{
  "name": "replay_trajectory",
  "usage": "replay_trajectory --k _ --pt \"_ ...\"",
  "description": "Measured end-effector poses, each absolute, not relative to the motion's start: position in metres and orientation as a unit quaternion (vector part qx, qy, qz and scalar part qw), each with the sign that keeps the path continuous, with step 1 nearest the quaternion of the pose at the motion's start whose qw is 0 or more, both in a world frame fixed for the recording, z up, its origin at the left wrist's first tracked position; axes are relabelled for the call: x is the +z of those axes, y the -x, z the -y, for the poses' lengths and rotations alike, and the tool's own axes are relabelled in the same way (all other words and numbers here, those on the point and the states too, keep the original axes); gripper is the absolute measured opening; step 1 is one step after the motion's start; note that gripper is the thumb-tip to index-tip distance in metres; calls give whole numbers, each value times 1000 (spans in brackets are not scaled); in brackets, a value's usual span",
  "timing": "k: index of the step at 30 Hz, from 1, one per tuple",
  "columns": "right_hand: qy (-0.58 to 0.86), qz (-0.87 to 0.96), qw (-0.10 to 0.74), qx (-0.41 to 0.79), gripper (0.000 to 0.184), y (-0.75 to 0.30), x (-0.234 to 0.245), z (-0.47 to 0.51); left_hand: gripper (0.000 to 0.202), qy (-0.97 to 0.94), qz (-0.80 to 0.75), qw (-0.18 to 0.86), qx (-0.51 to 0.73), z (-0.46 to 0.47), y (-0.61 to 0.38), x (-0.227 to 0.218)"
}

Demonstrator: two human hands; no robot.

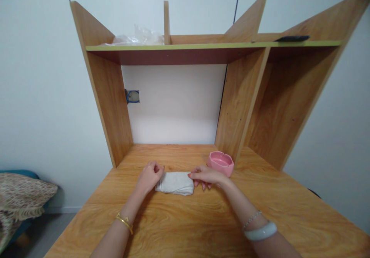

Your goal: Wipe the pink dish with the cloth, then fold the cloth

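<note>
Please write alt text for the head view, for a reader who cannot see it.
Two bare hands grip the ends of a folded white cloth on a wooden desk: the left hand pinches its left end, the right hand rests fingers on its right end. A pink bowl sits just behind the right hand, under a wooden shelf.

From my feed: wooden desk [289,211] with a hutch shelf [214,46], pink dish [220,162] by the divider, crinkled plastic [138,38] up top, some dark flat thing [291,38], maybe a remote, and patterned fabric [20,196] far left.
</note>
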State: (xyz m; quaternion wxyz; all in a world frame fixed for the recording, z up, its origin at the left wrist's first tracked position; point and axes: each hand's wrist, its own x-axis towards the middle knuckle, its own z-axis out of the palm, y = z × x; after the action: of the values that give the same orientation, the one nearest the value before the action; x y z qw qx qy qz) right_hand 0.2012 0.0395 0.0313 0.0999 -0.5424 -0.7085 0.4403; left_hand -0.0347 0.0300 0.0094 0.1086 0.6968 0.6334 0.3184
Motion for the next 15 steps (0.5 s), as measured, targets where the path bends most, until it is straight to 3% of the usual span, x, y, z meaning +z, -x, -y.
replay_trajectory --k 7,15 --pt "529 689 121 480 15 -201 21 -41 18 -710 -525 327 336 -34 46 -2" --pt "542 691 130 460 19 -196 22 -36 14 -693 -543 296 371 -35 46 -1"
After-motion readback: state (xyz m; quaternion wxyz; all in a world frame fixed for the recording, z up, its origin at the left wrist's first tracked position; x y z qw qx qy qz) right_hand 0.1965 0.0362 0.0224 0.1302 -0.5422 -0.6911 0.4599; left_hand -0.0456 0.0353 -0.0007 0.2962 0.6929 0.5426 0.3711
